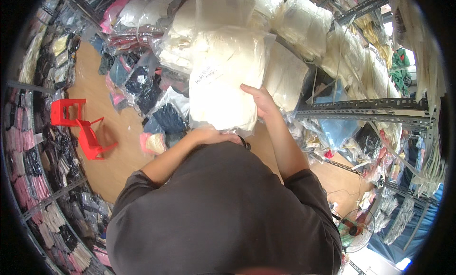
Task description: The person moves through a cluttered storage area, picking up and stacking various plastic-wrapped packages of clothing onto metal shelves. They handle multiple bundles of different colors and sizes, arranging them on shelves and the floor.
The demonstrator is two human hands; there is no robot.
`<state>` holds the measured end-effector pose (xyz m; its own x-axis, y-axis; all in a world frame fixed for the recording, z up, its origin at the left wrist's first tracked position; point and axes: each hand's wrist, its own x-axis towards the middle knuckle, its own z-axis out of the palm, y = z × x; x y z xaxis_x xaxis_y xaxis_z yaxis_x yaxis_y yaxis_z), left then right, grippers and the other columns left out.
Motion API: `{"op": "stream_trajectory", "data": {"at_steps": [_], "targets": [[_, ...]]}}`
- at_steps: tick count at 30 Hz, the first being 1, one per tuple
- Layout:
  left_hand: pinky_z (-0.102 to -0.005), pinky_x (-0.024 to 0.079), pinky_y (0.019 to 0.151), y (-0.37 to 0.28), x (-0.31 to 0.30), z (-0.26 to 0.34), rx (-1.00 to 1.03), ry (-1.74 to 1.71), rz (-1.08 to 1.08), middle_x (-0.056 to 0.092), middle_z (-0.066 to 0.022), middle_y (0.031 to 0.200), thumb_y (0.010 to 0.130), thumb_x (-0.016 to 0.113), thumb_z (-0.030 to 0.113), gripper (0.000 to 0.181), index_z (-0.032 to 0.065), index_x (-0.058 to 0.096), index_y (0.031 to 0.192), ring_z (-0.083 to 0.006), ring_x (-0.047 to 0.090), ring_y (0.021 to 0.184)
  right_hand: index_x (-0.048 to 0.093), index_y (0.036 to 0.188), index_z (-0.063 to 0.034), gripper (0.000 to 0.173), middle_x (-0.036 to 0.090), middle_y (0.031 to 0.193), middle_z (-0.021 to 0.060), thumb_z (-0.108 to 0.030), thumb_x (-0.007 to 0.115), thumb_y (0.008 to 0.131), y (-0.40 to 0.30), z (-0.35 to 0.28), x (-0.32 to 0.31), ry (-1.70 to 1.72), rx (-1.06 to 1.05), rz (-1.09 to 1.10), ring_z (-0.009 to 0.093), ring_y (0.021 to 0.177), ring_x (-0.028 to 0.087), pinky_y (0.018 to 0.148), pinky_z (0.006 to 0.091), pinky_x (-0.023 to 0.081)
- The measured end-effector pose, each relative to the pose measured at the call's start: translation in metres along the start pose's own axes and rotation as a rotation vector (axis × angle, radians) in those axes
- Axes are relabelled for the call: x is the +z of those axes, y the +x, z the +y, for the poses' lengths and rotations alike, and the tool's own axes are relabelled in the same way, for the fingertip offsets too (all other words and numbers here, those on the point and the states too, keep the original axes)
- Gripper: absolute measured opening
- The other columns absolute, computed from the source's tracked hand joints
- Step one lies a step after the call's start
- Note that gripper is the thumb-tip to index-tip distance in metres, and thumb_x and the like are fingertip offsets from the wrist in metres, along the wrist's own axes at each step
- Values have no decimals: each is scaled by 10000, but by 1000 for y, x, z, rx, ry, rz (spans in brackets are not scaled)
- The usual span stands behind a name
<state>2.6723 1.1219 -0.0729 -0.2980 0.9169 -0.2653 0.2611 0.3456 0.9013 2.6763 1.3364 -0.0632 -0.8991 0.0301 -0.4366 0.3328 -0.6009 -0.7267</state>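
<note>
A clear plastic bag of folded cream-white cloth (224, 82) is held up in front of my chest, with dark printing on its film. My right hand (263, 102) grips its right edge, the thumb lying over the front and the fingers out of sight behind. Along the lower edge is my left hand (215, 135), holding the bag from below close to my dark shirt (228, 203). A small black looped thing (244, 142) shows by the left fingertips; I cannot tell what it is. Similar bagged cream bundles (302, 24) lie piled beyond.
Bagged dark clothes (142, 79) are heaped on the floor at left. Two red plastic stools (89, 136) stand or lie farther left. A metal shelf beam (367, 107) juts in at right. A fan (356, 230) stands lower right. Stocked shelves (42, 168) line the left side.
</note>
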Motion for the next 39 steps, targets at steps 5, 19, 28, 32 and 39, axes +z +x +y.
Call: {"op": "stream_trajectory", "data": {"at_steps": [5, 19, 28, 32, 39], "targets": [[-362, 354, 1056, 13, 21, -142, -91, -681, 358, 514, -157, 1334, 983, 435, 352, 484, -3, 469, 1311, -279, 504, 1204, 464, 1273, 73, 471, 581, 1197, 169, -58, 629, 851, -24, 20, -10, -58, -19, 97, 245, 1032, 608, 899, 346, 499], [-265, 444, 919, 10, -35, -6, 212, -980, 625, 572, -78, 1229, 884, 604, 34, 484, -13, 438, 1337, -122, 550, 1081, 419, 1319, 37, 595, 571, 1204, 154, -83, 691, 803, -90, -6, -29, -170, -74, 299, 242, 1083, 572, 921, 355, 466], [-274, 435, 934, 12, -36, -4, 262, -990, 616, 570, -85, 1231, 877, 616, 38, 491, -17, 441, 1333, -124, 541, 1097, 422, 1321, 31, 613, 552, 1240, 155, -97, 704, 792, -92, -9, -34, -243, -134, 298, 251, 1128, 545, 959, 363, 437], [-270, 435, 932, 12, -38, -1, 278, -965, 601, 576, -83, 1224, 883, 613, 50, 474, -14, 450, 1324, -123, 544, 1090, 426, 1320, 29, 614, 555, 1238, 150, -96, 708, 789, -93, -10, -32, -246, -140, 300, 245, 1128, 545, 961, 357, 434], [-265, 437, 928, 12, -33, 0, 248, -988, 616, 583, -81, 1216, 888, 610, 60, 457, -12, 458, 1313, -121, 553, 1074, 436, 1313, 23, 629, 571, 1211, 138, -97, 733, 771, -96, -12, -30, -237, -167, 290, 224, 1107, 553, 957, 337, 425]]}}
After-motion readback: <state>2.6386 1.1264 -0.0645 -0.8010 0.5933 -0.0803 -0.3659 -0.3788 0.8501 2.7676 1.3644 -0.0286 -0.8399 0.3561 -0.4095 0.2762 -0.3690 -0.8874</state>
